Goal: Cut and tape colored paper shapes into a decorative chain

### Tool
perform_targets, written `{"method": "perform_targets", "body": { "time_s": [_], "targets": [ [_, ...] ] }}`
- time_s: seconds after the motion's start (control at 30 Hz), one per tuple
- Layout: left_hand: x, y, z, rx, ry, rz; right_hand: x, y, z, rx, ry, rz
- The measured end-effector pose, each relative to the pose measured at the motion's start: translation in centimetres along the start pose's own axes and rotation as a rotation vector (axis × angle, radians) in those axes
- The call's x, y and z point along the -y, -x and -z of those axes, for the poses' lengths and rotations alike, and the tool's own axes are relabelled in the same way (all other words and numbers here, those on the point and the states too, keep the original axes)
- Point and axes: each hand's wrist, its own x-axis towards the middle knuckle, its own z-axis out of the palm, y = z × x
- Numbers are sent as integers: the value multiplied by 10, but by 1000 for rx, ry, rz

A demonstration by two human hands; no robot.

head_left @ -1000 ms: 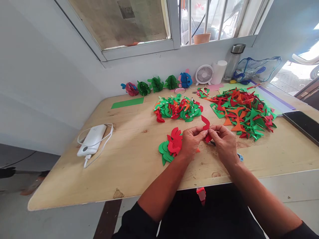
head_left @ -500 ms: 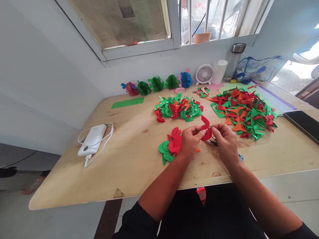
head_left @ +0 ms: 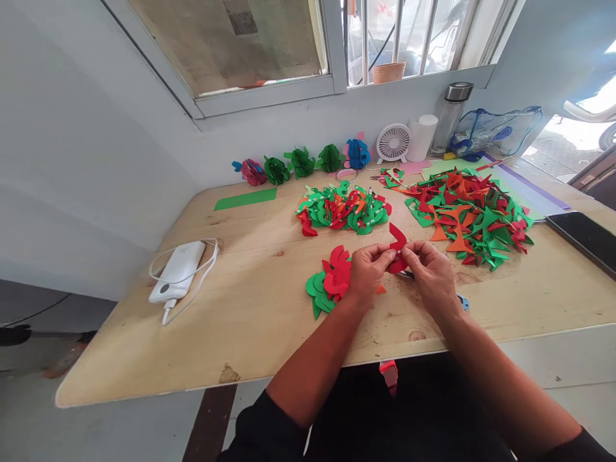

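Note:
A curved red paper cutout (head_left: 397, 236) is held up just above the table. My left hand (head_left: 368, 273) pinches its left side between thumb and fingers. From the other side my right hand (head_left: 432, 274) has thumb and fingertips closed on it too. Beside and partly behind my left hand lies a small stack of red cutouts (head_left: 338, 264) and green cutouts (head_left: 319, 294). Under my right hand is a tool with a blue part (head_left: 463, 302), mostly hidden; a dark thin piece shows between the hands.
Beyond my hands lies a heap of curved cutouts with pale patches (head_left: 344, 208). Paper scraps (head_left: 471, 215) are piled to the right, near a black phone (head_left: 584, 237). Paper figures (head_left: 301, 162), a fan (head_left: 393, 143) and a bottle (head_left: 450, 119) line the wall. A power bank (head_left: 178, 271) sits left.
My right hand has moved slightly left, and its fingertips now press against the red cutout closer to my left hand. The cutout is turned a little. The piles are unchanged.

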Motion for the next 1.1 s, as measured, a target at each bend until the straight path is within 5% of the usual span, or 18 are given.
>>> {"method": "perform_targets", "body": {
  "time_s": [0.53,0.67,0.87,1.1],
  "targets": [
    [-11,3,-2,-68,-26,-32,8,-1,5,33,17,18],
    [-6,1,1,-102,-63,-42,12,-7,24,8,184,101],
    [-3,1,-1,-79,-77,13,2,-16,53,195,713,272],
    [-3,3,-3,-47,-80,69,-11,-17,56,219,1033,464]
  ]
}}
